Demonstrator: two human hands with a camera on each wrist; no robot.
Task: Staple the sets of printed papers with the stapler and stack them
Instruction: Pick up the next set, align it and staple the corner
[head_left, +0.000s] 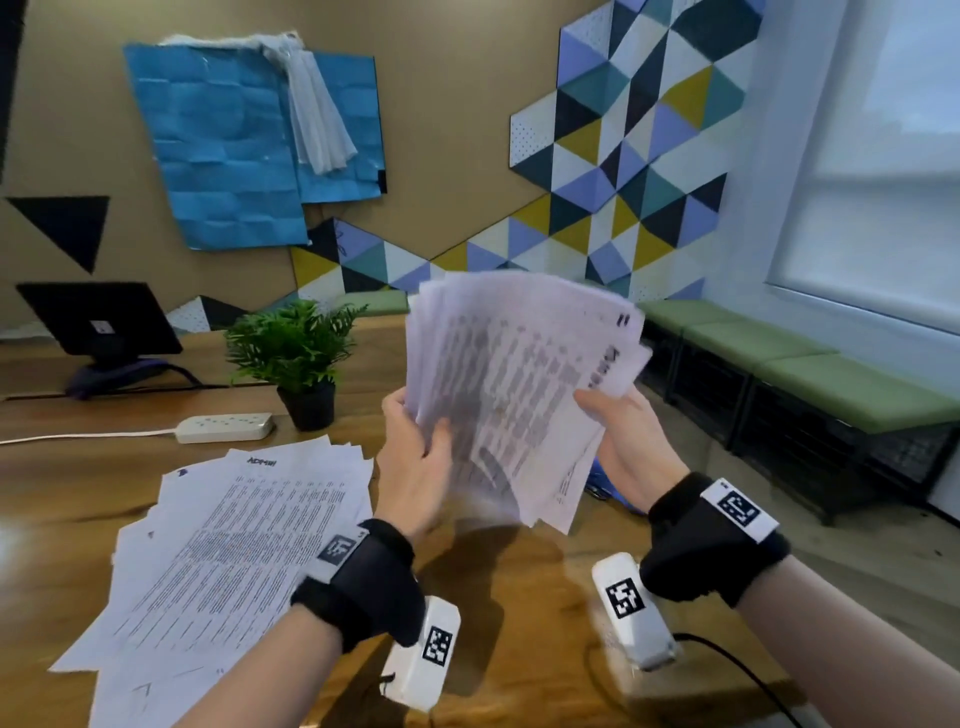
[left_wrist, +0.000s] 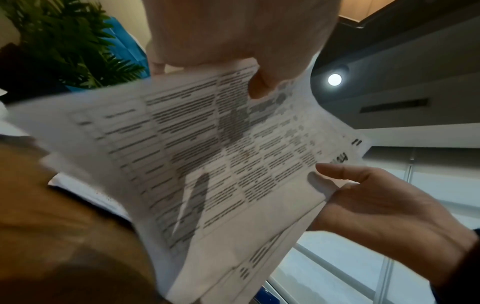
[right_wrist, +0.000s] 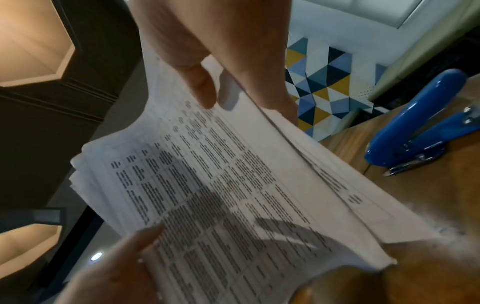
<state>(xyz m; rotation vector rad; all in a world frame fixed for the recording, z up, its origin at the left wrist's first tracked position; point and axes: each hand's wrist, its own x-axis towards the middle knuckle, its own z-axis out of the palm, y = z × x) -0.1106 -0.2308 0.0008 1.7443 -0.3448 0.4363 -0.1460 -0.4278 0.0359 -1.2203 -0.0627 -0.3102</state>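
The left hand (head_left: 415, 462) grips the left edge of a fanned sheaf of printed papers (head_left: 514, 384), thumb across the front sheet and fingers curled behind. The right hand (head_left: 631, 452) holds the sheaf's right edge, thumb on the printed face and fingers underneath. The sheaf is raised above the wooden table (head_left: 530, 597), tilted toward the person, its sheets splayed and uneven at the top and somewhat blurred. In the left wrist view the same sheaf (left_wrist: 207, 164) shows rows of printed table text, and the left thumb (left_wrist: 259, 86) presses its upper edge. In the right wrist view a blue stapler (right_wrist: 415, 127) lies on the table just beside the sheaf's lower right, apart from both hands. To the left on the table lies a loose spread of more printed sheets (head_left: 223, 551), overlapping at angles. Behind them sit a white power strip (head_left: 226, 427), a small potted plant (head_left: 298, 353) and a dark tablet on a stand (head_left: 98, 322).
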